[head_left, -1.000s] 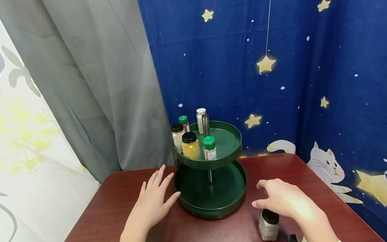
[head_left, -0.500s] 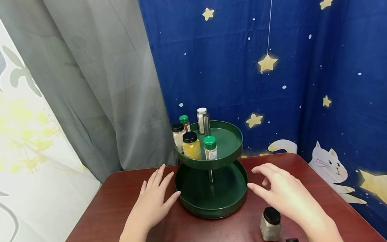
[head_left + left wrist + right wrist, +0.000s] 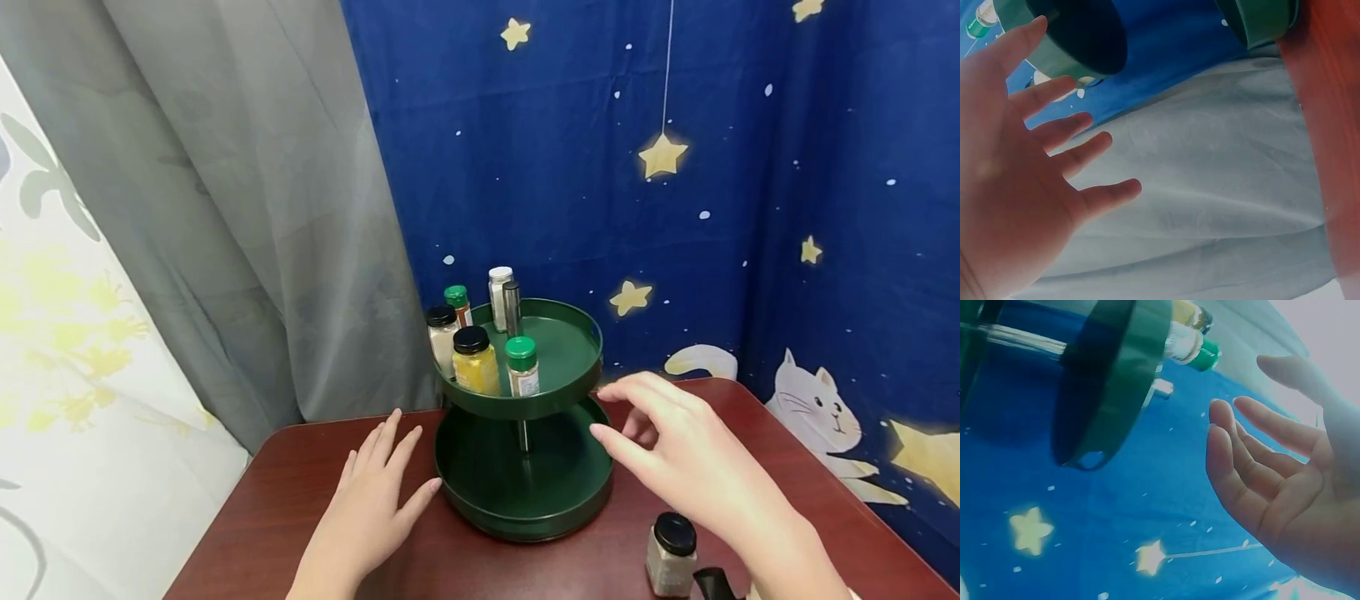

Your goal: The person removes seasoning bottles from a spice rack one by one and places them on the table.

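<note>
A dark green two-tier rack stands on the table, its round upper tray [image 3: 555,407] carrying several spice jars. Among them are a yellow jar with a black lid [image 3: 477,371], a green-capped jar [image 3: 522,372] and a white-capped jar [image 3: 499,298]. Nothing lies in the lower tray [image 3: 525,530]. To the rack's left, my left hand [image 3: 369,504] is spread with empty fingers, the thumb tip near the lower rim. My right hand [image 3: 678,446] is raised at the right side, fingers loosely bent and empty; in the right wrist view it is apart from the upper tray [image 3: 1138,369].
A square jar with a black lid [image 3: 671,557] stands on the red-brown table [image 3: 577,575] under my right forearm. Beside it a dark object [image 3: 715,583] is partly cut off by the frame. Grey and blue curtains [image 3: 330,250] hang behind the table.
My right hand has moved from above the square black-lidded jar up and left to the upper tray's right side. The left hand has shifted slightly left. The jars stay in place.
</note>
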Demonstrator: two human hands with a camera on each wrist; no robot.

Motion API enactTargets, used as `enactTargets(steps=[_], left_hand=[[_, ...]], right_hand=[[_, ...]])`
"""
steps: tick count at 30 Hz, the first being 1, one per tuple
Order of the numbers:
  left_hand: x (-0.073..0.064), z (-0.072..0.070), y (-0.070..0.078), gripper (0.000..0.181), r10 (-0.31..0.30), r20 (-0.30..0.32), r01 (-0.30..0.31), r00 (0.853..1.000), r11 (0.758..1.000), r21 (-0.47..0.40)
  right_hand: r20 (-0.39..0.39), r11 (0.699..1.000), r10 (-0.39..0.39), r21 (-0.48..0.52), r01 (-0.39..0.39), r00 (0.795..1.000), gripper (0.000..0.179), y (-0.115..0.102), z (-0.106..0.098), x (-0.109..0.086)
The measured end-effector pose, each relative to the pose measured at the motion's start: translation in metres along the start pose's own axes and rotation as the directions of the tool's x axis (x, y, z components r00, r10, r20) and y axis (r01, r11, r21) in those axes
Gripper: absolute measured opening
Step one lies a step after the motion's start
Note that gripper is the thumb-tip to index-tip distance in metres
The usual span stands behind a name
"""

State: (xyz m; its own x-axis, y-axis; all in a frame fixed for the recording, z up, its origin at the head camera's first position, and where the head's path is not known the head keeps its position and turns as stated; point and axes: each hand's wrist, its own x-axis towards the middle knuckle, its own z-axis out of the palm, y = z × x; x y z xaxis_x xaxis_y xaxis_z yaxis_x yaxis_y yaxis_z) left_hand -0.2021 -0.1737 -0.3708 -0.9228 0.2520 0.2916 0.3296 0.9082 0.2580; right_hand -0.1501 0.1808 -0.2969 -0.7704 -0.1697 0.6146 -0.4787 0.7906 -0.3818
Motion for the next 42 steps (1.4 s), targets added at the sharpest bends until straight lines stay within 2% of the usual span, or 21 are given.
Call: enactTargets(steps=[5,9,13,17,22,28,31,42], left_hand=[[0.001,-0.007,-0.001,0.070,0.030,-0.053,-0.028,0.998,0.999,0.027],[0.001,-0.014,0.000,0.070,0.031,-0.085,-0.029,0.996,0.999,0.026],[-0.001,-0.018,0.001,0.071,0.013,-0.082,-0.011,0.997,1.000,0.024],[-0.002,-0.019,0.001,0.071,0.001,-0.082,0.000,0.997,1.000,0.018],[-0.003,-0.019,0.003,0.071,-0.001,-0.078,0.001,0.997,1.000,0.000],[-0.006,-0.019,0.003,0.069,0.001,-0.073,-0.001,0.997,1.000,-0.006],[-0.006,-0.018,0.002,0.068,0.000,-0.071,0.000,0.997,1.000,-0.002],[-0.006,-0.018,0.002,0.064,-0.004,-0.077,0.004,0.997,1.000,-0.004]], right_hand=[[-0.036,0.994,-0.110,-0.011,0.110,0.993,0.028,-0.020,-0.011,0.021],[-0.006,0.986,-0.164,0.014,0.165,0.986,0.027,-0.034,-0.017,0.042],[0.099,0.990,-0.141,0.016,0.140,0.985,0.028,-0.041,-0.016,0.064],[0.218,0.997,-0.075,-0.013,0.080,0.973,0.034,-0.045,-0.008,0.083],[0.286,0.997,-0.054,-0.030,0.065,0.957,0.039,-0.046,0.008,0.101],[0.329,0.994,-0.027,-0.092,0.060,0.944,0.046,-0.047,0.021,0.107],[0.333,0.994,-0.028,-0.086,0.060,0.943,0.044,-0.046,0.025,0.107],[0.278,0.995,-0.073,-0.042,0.088,0.958,0.025,-0.040,0.033,0.108]])
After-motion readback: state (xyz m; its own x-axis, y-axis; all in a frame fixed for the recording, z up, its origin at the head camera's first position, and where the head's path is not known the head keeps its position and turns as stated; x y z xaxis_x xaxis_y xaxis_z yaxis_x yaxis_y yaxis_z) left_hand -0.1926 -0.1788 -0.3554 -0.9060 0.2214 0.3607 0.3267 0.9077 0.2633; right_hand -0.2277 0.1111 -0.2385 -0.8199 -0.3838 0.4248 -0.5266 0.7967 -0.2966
